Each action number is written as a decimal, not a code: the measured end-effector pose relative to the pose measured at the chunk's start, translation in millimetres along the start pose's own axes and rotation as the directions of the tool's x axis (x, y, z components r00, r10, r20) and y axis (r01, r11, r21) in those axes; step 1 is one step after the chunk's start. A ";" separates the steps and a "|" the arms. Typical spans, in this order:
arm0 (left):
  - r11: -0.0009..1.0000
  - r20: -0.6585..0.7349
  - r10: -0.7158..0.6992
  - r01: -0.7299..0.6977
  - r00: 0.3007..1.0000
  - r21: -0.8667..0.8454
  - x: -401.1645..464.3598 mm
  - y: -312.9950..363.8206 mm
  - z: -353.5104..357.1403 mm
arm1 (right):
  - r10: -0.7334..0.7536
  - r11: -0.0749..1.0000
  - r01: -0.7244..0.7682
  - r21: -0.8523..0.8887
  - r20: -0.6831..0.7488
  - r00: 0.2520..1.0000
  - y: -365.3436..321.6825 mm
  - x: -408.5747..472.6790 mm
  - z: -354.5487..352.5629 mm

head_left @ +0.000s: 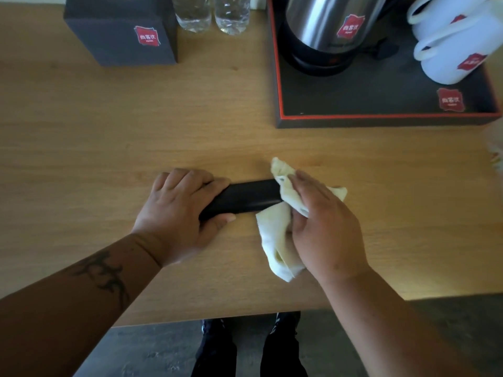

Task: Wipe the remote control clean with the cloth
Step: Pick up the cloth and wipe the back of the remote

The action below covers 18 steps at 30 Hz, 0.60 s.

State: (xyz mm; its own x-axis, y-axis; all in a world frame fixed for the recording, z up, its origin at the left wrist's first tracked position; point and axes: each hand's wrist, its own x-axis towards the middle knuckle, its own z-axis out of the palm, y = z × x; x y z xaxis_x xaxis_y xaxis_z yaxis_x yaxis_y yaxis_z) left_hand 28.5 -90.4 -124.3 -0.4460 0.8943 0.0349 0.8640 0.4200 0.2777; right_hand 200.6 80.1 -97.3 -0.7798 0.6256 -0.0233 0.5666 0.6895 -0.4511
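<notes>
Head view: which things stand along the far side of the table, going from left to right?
Dark grey box → two clear water bottles → steel kettle on its black base, standing in the black tray with a red rim → white cups in the same tray.

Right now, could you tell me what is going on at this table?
A person is cleaning a black remote control that lies on the wooden table. The left hand grips one end to hold it steady, while the right hand holds a pale cloth wrapped over the other end. Behind them stand a kettle and white mugs on a tray.
</notes>
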 end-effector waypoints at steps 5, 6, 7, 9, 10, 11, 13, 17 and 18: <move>1.000 0.011 -0.002 0.002 1.000 -0.009 -0.3 -0.8 -0.9 | 0.257 0.954 -0.252 0.164 -0.010 0.966 5.7 -11.8 -14.4; 1.000 0.008 0.003 -0.003 1.000 -0.006 0.3 0.0 -0.9 | 0.275 0.947 -0.265 0.181 -0.036 0.961 -0.8 -13.1 -10.2; 1.000 0.006 0.006 -0.006 1.000 -0.003 0.4 0.9 -0.6 | 0.270 0.954 -0.258 0.154 -0.063 0.961 -10.5 -16.3 -4.7; 1.000 -0.003 -0.004 0.005 1.000 0.004 0.1 1.0 -0.4 | 0.239 0.969 -0.228 0.091 -0.137 0.961 -29.8 -23.7 10.6; 1.000 -0.008 -0.005 0.005 1.000 0.011 0.0 0.7 0.0 | 0.225 0.973 -0.214 0.084 -0.157 0.962 -37.6 -27.0 16.3; 1.000 -0.013 0.000 0.001 1.000 0.016 -0.1 0.5 1.0 | 0.209 0.977 -0.198 0.082 -0.154 0.966 -43.0 -29.2 20.7; 1.000 -0.027 0.004 -0.003 1.000 0.018 0.0 0.0 3.2 | 0.140 0.989 -0.135 0.058 -0.094 0.986 -52.7 -28.8 26.0; 1.000 -0.060 -0.007 0.007 0.998 -0.001 -1.2 0.2 5.2 | -0.095 0.995 0.094 0.015 0.062 0.994 -59.3 -21.6 17.5; 1.000 -0.052 -0.007 0.007 0.999 0.007 -1.5 -0.2 5.1 | -0.097 0.995 0.095 0.029 0.070 0.993 -54.1 -16.0 11.9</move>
State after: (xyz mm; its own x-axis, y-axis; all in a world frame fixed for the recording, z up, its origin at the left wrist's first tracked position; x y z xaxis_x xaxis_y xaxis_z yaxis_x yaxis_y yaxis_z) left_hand 30.2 -91.0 -129.3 -0.4633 0.8823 0.0826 0.8624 0.4275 0.2711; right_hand 179.2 28.5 -83.1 -0.8475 0.5291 -0.0418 0.4821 0.7347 -0.4773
